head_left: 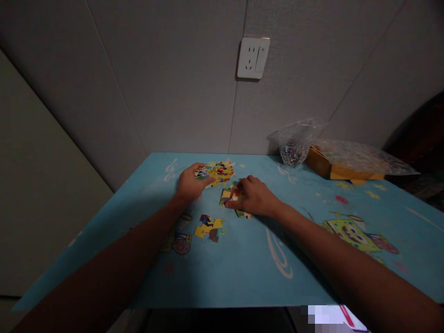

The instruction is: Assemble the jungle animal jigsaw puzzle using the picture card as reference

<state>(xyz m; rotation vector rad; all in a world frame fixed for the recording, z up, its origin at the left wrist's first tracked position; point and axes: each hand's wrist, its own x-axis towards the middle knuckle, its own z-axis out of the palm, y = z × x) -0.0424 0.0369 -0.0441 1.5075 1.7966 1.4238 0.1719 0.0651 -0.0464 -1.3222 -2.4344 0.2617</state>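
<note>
Toward the back of the blue table, a partly joined section of jigsaw puzzle lies flat, mostly yellow with small colourful figures. My left hand grips its left side, thumb along the near edge and fingers at the far edge. A smaller cluster of puzzle pieces lies nearer and to the right. Over it my right hand is closed, with thumb and curled fingers on the cluster, hiding part of it. Closer to me is a third, small group of joined pieces, touched by neither hand.
The table has printed cartoon figures and meets a grey wall with a white socket. At the back right stand a clear plastic bag with small things inside and an orange-yellow box partly under clear plastic wrap.
</note>
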